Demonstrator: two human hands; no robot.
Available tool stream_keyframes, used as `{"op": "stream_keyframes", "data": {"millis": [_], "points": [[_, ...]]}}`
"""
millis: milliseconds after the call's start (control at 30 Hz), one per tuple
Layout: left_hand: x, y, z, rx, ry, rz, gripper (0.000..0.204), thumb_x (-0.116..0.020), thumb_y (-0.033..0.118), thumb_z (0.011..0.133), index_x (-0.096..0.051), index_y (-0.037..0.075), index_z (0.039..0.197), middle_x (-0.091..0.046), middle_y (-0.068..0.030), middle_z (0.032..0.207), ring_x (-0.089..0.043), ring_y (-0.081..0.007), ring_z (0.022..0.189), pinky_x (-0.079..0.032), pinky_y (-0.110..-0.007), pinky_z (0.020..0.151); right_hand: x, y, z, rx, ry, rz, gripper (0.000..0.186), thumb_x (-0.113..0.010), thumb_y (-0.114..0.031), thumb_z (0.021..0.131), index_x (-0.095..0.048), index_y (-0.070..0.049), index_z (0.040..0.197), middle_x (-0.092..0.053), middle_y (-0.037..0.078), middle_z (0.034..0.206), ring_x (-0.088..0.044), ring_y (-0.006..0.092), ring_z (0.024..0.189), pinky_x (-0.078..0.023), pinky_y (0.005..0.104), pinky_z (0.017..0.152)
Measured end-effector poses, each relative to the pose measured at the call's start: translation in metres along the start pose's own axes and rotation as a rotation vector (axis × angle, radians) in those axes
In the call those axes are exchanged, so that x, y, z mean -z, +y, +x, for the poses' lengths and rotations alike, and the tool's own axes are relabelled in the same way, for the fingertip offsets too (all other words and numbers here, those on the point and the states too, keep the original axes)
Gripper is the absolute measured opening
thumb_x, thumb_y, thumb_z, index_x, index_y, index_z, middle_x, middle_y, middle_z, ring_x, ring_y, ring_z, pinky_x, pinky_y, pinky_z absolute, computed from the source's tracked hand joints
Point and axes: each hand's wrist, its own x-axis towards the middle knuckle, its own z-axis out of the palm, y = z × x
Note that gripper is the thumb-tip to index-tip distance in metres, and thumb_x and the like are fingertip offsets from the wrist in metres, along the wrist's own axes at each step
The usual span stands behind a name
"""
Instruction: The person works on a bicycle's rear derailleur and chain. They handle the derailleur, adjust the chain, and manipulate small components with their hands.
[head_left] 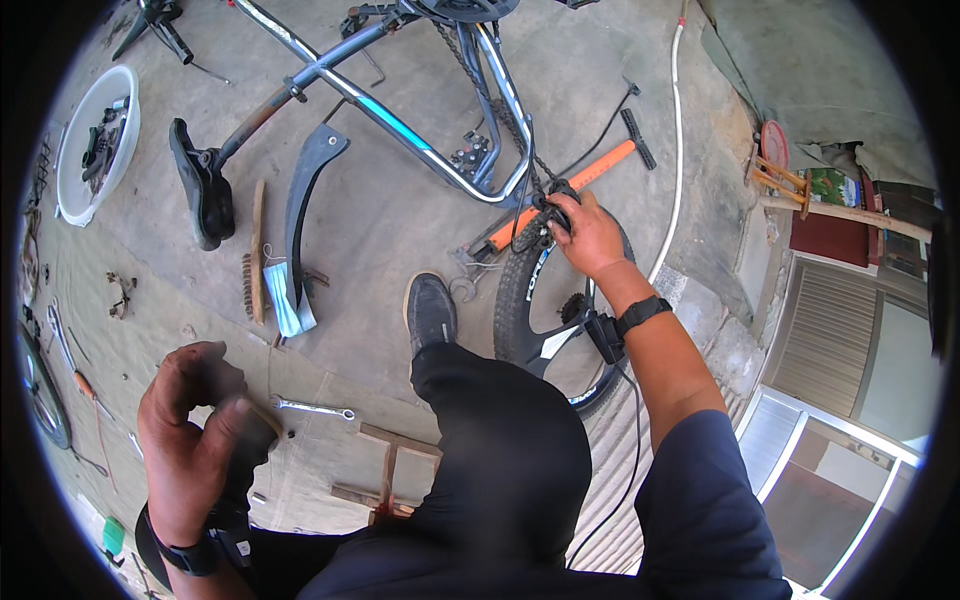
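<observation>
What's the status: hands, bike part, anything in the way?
Right hand gripping black derailleur above the wheel. Left hand raised, holding small dark item. Orange-handled hammer close behind.

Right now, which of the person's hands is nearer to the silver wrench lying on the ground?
Left. The left hand is raised just to the left of the silver wrench, not touching it. The right hand is far off at the upper right, gripping a black part at the bicycle wheel.

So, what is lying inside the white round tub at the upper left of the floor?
Inside the white tub lies a small heap of dark metal bicycle parts, against its far side. The rest of its bottom looks bare. What lies under the heap is covered, and the single pieces are too small to tell.
</observation>
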Motion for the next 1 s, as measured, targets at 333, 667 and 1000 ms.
{"op": "stream_keyframes", "data": {"millis": [333,667,1000], "points": [[0.002,-0.003,-0.002,-0.031,0.002,0.026,0.044,-0.074,-0.003,0.08,-0.06,-0.002,0.122,-0.067,-0.0065,0.098,-0.066,-0.0157,0.091,-0.052,-0.029,0.087,0.032,0.004,0.03,0.284,-0.095,-0.175,0.032,-0.075,-0.007,0.081,-0.072,-0.021,0.11,-0.056,0.009,0.103,-0.058,0.0309,0.107,-0.046,0.0426,0.095],[0.003,-0.001,-0.003,-0.032,-0.002,0.027,0.045,-0.074,-0.003,0.08,-0.06,-0.002,0.123,-0.068,-0.0075,0.098,-0.067,-0.0163,0.09,-0.052,-0.029,0.086,0.045,-0.001,0.027,0.05,-0.008,0.1,0.034,-0.078,-0.013,0.084,-0.069,-0.018,0.117,-0.059,0.009,0.105,-0.063,0.0286,0.099,-0.051,0.0399,0.086],[-0.008,0.012,-0.007,-0.073,-0.004,0.019,0.039,-0.071,-0.005,0.078,-0.062,-0.002,0.116,-0.069,-0.0084,0.097,-0.067,-0.0176,0.09,-0.053,-0.031,0.086,0.024,-0.027,0.002,-0.765,-0.06,1.145,0.033,-0.066,-0.027,0.099,-0.056,-0.003,0.119,-0.067,0.005,0.094,-0.066,0.0146,0.072,-0.058,0.0355,0.061]]}}
